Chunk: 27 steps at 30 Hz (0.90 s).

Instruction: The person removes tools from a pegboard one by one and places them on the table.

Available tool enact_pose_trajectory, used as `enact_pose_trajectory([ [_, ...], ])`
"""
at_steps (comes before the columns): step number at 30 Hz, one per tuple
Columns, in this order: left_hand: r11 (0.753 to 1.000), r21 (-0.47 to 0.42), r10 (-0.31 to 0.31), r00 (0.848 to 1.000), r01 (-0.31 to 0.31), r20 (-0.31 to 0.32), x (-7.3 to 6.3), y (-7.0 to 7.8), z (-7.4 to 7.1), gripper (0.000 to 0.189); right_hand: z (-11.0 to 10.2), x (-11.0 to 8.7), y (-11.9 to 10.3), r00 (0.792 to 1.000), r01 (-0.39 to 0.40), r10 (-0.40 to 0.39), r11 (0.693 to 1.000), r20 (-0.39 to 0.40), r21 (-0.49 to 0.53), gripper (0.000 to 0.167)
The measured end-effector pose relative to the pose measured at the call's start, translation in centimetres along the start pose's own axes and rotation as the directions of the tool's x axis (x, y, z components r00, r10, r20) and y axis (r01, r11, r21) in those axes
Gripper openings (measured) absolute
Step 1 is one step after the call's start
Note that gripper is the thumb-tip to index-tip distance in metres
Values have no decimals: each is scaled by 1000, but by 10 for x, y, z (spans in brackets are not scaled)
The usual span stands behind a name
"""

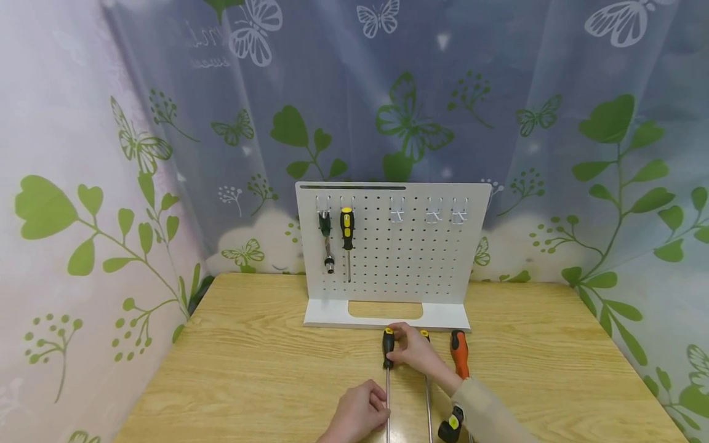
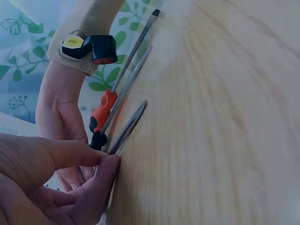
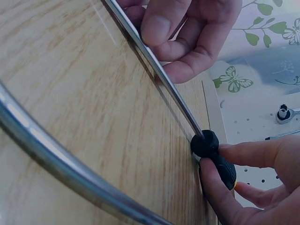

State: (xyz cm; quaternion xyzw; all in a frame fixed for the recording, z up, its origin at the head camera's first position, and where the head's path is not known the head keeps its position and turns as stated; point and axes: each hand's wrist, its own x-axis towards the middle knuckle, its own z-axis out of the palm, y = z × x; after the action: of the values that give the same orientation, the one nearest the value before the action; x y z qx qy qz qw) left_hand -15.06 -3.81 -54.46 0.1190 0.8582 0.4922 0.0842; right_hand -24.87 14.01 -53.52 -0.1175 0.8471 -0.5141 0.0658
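A long screwdriver [image 1: 388, 351] with a black handle and yellow end lies along the wooden table, in front of the pegboard. My right hand [image 1: 416, 352] pinches its handle between thumb and fingers, as the right wrist view shows. Lower down, my left hand [image 1: 359, 411] pinches the steel shaft [image 3: 161, 72] with thumb and forefinger. Just right of it lies a second long screwdriver [image 1: 428, 394], its handle partly behind my right hand. An orange-and-black screwdriver [image 1: 459, 351] lies farther right, partly covered by my right forearm.
The white pegboard [image 1: 399, 258] stands at the back on its base. A green-handled ratchet-like tool [image 1: 325, 224] and a yellow-black screwdriver [image 1: 347, 227] hang on its left hooks. Three other clear hooks [image 1: 434, 212] hold nothing. A patterned curtain [image 1: 343, 92] hangs behind.
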Motion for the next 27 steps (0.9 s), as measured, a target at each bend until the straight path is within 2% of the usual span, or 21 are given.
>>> enact_pose_trajectory([
  [5, 1000, -16, 16, 1000, -16, 4, -1, -1, 0, 17, 0, -1, 0, 1000, -1, 1, 1000, -3, 0, 60],
  [12, 998, -64, 0, 1000, 1, 7, -1, 1, 0, 16, 0, -2, -3, 999, -50, 49, 999, -18, -8, 60],
  [17, 995, -95, -12, 1000, 13, 4, -1, 0, 1, 13, -1, -3, -6, 998, -56, 55, 998, -39, -34, 58],
  [22, 989, -139, -43, 999, 46, 25, -1, -2, 0, 9, -4, -5, -9, 999, -46, 47, 999, -4, 24, 56],
  [27, 986, -164, -34, 999, 39, 31, 0, -3, -5, 7, -9, -4, -10, 999, -18, 15, 997, 32, 81, 58],
])
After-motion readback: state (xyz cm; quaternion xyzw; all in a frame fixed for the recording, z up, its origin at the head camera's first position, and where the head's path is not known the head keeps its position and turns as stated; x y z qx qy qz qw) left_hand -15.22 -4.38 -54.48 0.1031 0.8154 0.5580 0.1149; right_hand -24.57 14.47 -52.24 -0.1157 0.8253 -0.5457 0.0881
